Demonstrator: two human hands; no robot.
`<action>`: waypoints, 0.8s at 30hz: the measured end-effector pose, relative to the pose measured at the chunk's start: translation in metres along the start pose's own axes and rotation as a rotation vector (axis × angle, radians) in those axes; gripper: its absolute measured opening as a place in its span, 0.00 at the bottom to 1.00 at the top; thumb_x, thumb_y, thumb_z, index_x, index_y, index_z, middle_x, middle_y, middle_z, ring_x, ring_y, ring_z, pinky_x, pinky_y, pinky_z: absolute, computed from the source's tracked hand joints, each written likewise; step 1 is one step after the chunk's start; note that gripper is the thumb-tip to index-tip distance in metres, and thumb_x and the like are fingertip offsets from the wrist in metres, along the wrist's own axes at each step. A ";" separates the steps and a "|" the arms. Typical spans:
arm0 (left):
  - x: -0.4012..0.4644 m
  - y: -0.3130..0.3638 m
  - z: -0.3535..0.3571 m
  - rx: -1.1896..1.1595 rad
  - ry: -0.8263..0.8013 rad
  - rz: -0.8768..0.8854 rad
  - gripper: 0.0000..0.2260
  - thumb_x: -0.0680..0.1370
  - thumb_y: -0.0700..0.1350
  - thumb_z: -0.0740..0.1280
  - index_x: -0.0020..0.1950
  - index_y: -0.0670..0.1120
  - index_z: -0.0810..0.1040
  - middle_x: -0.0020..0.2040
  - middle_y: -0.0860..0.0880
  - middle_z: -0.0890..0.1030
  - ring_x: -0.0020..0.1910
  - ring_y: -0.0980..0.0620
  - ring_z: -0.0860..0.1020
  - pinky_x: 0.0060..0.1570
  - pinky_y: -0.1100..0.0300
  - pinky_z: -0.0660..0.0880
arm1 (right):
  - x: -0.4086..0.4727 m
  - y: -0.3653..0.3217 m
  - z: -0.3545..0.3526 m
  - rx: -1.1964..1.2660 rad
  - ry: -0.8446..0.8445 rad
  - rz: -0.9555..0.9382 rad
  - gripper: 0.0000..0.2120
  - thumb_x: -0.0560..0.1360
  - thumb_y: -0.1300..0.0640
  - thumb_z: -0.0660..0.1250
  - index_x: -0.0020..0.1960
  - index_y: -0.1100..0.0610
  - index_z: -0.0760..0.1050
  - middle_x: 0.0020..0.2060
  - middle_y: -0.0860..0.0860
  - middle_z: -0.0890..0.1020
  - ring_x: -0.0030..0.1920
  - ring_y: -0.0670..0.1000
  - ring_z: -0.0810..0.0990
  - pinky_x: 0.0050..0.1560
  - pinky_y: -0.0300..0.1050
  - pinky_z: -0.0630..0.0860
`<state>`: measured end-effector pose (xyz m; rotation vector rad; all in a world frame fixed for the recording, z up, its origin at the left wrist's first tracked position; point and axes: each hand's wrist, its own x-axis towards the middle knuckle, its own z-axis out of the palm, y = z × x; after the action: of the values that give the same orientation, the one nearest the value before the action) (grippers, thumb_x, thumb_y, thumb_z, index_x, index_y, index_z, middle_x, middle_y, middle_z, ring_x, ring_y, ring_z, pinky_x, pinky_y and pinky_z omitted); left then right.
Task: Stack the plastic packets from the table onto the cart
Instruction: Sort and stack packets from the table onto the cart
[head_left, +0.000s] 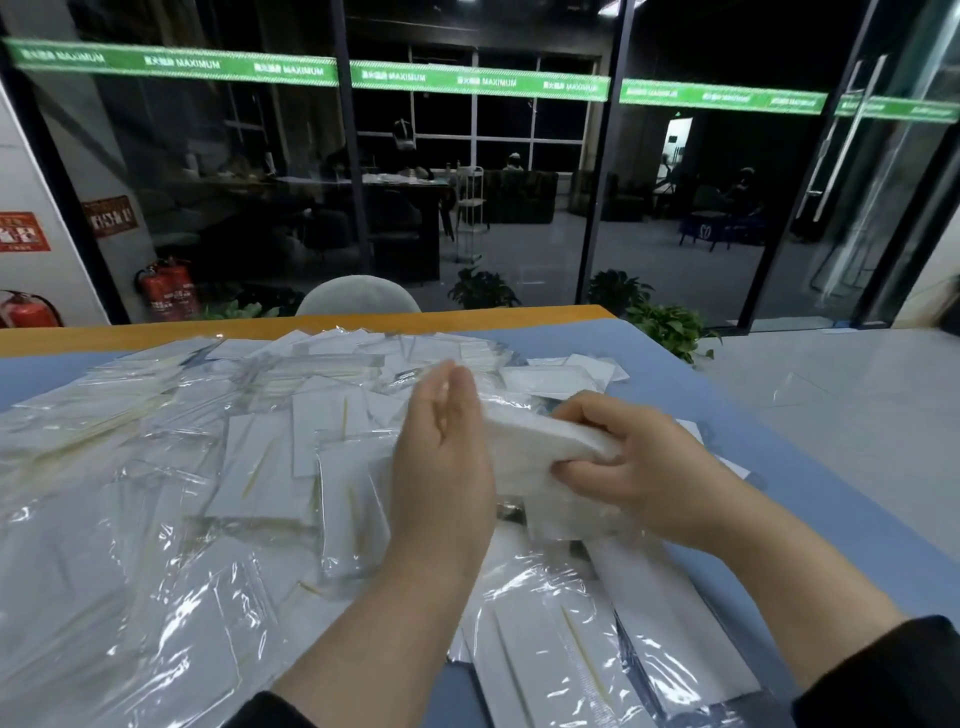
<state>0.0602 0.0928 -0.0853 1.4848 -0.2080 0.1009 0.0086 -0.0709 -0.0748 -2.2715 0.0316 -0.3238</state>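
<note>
Gripping white packet bundle (540, 447): right hand (639, 467); left hand (447, 452) flat alongside.

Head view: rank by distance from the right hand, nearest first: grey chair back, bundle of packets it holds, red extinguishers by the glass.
1. bundle of packets: gripped in the right hand, left hand flat against its other end.
2. grey chair back: behind the table's far edge, centre.
3. red extinguishers: far left, on the floor by the glass wall.

Glossy, crinkled clear plastic packets (171, 499) are glinting over white paper inserts, lying on a smooth matt blue table (810, 499) with a wood-look far edge. Dark glass panels (467, 182) beyond are reflecting.
</note>
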 end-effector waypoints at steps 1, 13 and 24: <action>0.000 0.002 -0.002 -0.062 0.052 0.009 0.18 0.81 0.63 0.58 0.67 0.60 0.73 0.58 0.63 0.80 0.56 0.71 0.75 0.54 0.67 0.70 | 0.001 -0.001 -0.002 0.073 0.041 -0.015 0.10 0.74 0.58 0.74 0.49 0.43 0.79 0.40 0.44 0.82 0.37 0.44 0.78 0.39 0.42 0.76; -0.004 0.002 0.006 -0.220 -0.239 -0.186 0.13 0.72 0.53 0.78 0.52 0.51 0.83 0.49 0.45 0.86 0.52 0.42 0.85 0.56 0.42 0.81 | 0.002 -0.007 0.003 0.622 0.061 0.033 0.11 0.72 0.58 0.78 0.54 0.55 0.83 0.49 0.58 0.85 0.48 0.60 0.85 0.47 0.54 0.80; -0.009 0.012 0.003 -0.533 -0.170 -0.286 0.11 0.77 0.44 0.71 0.58 0.42 0.81 0.51 0.39 0.86 0.46 0.42 0.85 0.45 0.51 0.82 | -0.002 -0.014 0.012 0.637 -0.080 0.031 0.10 0.76 0.64 0.72 0.57 0.61 0.80 0.51 0.58 0.86 0.48 0.54 0.84 0.55 0.51 0.80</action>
<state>0.0485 0.0915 -0.0750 0.9765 -0.1425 -0.2936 0.0084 -0.0521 -0.0723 -1.6473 -0.0689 -0.1899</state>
